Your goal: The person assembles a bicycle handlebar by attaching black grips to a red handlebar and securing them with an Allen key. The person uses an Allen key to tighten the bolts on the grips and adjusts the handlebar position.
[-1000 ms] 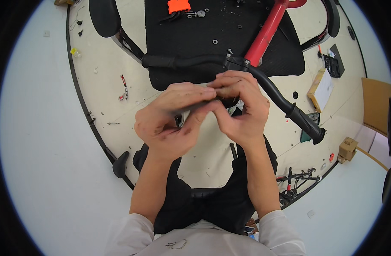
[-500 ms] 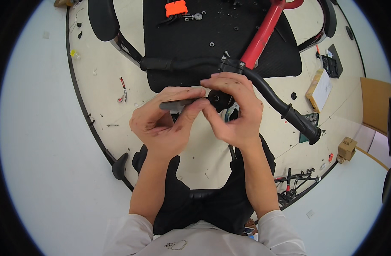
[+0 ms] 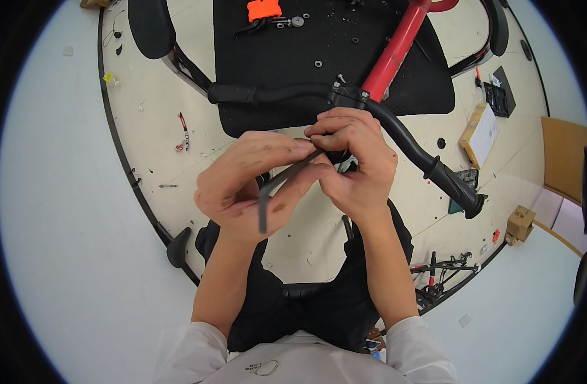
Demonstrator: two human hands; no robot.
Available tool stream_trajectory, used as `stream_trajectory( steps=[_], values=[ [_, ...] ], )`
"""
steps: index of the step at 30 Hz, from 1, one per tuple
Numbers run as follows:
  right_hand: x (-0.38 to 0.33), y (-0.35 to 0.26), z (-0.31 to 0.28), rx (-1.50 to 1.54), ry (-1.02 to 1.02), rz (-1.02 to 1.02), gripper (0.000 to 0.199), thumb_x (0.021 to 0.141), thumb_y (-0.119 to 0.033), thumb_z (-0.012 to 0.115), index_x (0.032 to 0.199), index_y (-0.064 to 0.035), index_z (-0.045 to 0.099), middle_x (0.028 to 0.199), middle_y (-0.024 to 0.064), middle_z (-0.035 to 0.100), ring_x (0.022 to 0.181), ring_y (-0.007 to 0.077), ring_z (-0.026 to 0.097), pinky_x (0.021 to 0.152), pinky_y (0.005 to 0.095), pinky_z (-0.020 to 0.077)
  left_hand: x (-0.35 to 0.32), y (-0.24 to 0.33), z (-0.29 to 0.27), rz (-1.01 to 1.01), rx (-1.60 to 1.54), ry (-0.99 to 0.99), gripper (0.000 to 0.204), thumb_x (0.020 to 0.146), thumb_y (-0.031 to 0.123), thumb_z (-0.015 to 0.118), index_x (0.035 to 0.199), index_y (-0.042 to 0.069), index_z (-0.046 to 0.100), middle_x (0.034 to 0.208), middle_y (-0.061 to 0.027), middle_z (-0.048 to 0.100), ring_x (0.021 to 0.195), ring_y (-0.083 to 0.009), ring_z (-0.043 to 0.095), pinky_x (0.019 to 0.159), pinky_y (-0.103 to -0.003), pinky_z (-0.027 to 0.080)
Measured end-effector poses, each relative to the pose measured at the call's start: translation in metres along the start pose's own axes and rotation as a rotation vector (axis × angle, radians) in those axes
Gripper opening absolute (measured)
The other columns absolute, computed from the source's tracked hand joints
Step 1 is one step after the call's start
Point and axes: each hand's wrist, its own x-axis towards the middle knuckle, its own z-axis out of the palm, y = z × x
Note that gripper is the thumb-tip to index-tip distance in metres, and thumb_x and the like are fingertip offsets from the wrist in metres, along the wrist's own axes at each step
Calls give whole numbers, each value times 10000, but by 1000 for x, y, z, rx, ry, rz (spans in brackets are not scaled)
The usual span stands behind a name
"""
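A thin black bent lever (image 3: 277, 189) sits between both hands, just below the black handlebar (image 3: 287, 94) and over the pale round desk (image 3: 178, 173). Its long arm runs up and to the right toward the handlebar's middle clamp, and its short end hangs down past the left palm. The left hand (image 3: 249, 185) grasps it, with the fingers (image 3: 287, 148) curled over the upper arm and the thumb under it. The right hand (image 3: 354, 163) is clenched on the lever's upper end, its fingers pinched together just below the handlebar; what lies under those fingertips is hidden.

The handlebar stretches above both hands, one grip to the upper left and the other curving down to the right of the right hand. A red stem (image 3: 396, 51) rises from its middle. Behind the handlebar lies a black mat (image 3: 345, 45) carrying small washers and an orange tool (image 3: 263, 9) at its far edge. Left of the handlebar, a small red-handled tool (image 3: 183, 127) lies on the desk. Right of it sit a yellow-brown box (image 3: 478, 134) and a dark tray of bits (image 3: 498, 99).
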Motion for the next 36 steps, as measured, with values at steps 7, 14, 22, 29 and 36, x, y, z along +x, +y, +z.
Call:
stream_trajectory(
  steps=[7, 14, 22, 29, 36],
  values=[
    [2, -2, -5, 43, -21, -32, 197, 649, 31, 768, 805, -53, 679, 884, 52, 728, 950, 243, 683, 806, 331, 466, 0, 3, 3, -125, -78, -20, 253, 732, -156, 736, 972, -80, 721, 944, -156, 745, 857, -269, 731, 759, -334, 584],
    [-1, -2, -1, 75, 18, 33, 237, 629, 71, 760, 712, -21, 557, 853, 110, 720, 977, 269, 673, 839, 350, 512, 1, 3, 3, -74, -115, -11, 292, 736, -125, 764, 1020, -84, 709, 979, -162, 746, 888, -253, 739, 772, -317, 586],
    [4, -11, 6, 34, 68, 61, 198, 676, 2, 779, 839, -45, 677, 893, 51, 719, 967, 238, 665, 797, 320, 436, -2, 9, -1, -307, -122, 93, 252, 732, -136, 769, 970, -65, 724, 951, -143, 749, 874, -226, 735, 775, -319, 593],
    [0, -5, -8, 0, -57, -9, 209, 722, 3, 755, 928, -29, 751, 1013, 55, 753, 1011, 242, 671, 871, 343, 477, 2, -2, -2, -146, -137, -19, 299, 718, -139, 760, 1006, -62, 739, 972, -138, 753, 940, -261, 725, 816, -312, 574],
    [0, -3, -6, 5, -1, 16, 199, 683, 25, 790, 874, -25, 768, 918, 58, 759, 969, 229, 707, 851, 326, 519, -1, 0, -5, -81, -47, 36, 298, 698, -119, 806, 979, -75, 720, 960, -164, 740, 856, -238, 728, 757, -305, 583]
  ],
)
